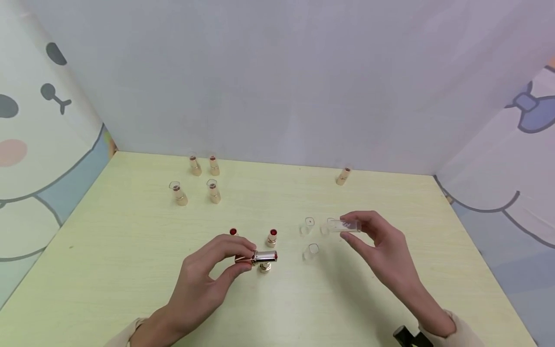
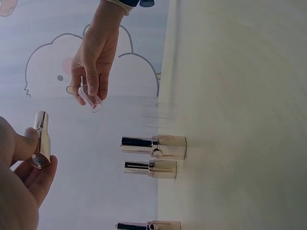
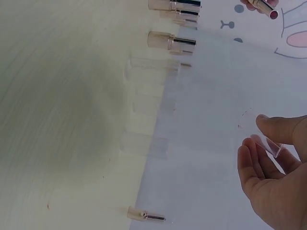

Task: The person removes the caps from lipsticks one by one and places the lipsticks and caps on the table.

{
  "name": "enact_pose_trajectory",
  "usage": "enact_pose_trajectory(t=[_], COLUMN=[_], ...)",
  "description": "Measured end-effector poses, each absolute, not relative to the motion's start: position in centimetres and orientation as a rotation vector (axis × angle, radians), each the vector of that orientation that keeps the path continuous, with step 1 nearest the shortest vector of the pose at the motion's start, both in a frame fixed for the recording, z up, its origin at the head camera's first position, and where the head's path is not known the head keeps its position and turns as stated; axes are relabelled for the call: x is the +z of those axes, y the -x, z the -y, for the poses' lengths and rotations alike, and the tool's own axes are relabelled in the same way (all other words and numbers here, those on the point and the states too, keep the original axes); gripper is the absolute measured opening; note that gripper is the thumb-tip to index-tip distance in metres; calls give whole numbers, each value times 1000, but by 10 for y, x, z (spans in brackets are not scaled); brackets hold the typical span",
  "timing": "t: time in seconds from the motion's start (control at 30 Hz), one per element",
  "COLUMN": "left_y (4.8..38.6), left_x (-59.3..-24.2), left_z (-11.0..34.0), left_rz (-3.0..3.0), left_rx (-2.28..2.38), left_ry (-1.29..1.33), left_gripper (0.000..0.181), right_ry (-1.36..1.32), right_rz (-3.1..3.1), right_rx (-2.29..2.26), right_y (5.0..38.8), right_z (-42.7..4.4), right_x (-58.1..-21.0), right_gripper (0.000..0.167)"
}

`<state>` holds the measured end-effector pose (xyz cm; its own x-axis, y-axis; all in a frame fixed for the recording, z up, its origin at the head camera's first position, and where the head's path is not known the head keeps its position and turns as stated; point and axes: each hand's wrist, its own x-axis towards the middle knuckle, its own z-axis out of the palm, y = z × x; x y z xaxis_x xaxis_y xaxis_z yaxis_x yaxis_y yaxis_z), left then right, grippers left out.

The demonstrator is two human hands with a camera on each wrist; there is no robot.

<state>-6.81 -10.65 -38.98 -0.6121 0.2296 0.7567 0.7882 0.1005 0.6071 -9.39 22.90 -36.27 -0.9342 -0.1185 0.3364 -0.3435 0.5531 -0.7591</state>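
My left hand [image 1: 204,279] pinches a gold lipstick tube [image 1: 265,257] between thumb and fingers, holding it sideways above the table, its red tip pointing right. In my right hand [image 1: 381,250] is a clear cap [image 1: 344,226], gripped by thumb and fingertips and also tilted on its side. Cap and lipstick are apart. Below the left hand stand uncapped lipsticks; one red-tipped lipstick [image 1: 271,238] is upright beside it, and another lipstick [image 1: 265,267] is partly hidden by the held tube. Loose clear caps, including a near cap [image 1: 312,250], stand left of my right hand.
At the back left, several lipsticks stand upright, among them one with a clear cover [image 1: 214,191]. A lone lipstick [image 1: 343,176] stands at the back right. The pale yellow table [image 1: 130,250] meets a grey-white backdrop [image 1: 277,96] and patterned side panels.
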Motion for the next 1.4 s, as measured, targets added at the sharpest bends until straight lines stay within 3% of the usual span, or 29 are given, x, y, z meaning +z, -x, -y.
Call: enact_pose_trajectory(t=[0.4,0.6,0.83,1.2,1.4], left_y=[69,66,64,64,65], left_x=[-391,-391,-389,-392,-388], left_z=[109,112,114,117,122], left_rz=[1921,2009,2129,2222,2275], left_rx=[-1555,-1562,-1485,-1313,-1340], left_ry=[988,927,841,742,724], left_gripper=[16,26,58,65,58], right_ry=[-203,-101,-49,-31,-63], right_rz=[2655,2775,2871,2952,2966], right_rx=[1186,1122,1129,1187,1158], right_y=[115,129,136,138,139], right_z=[-253,-264,-265,-264,-264], right_x=[-384,-401,-412,-420,-420], right_gripper=[29,30,30,28,26])
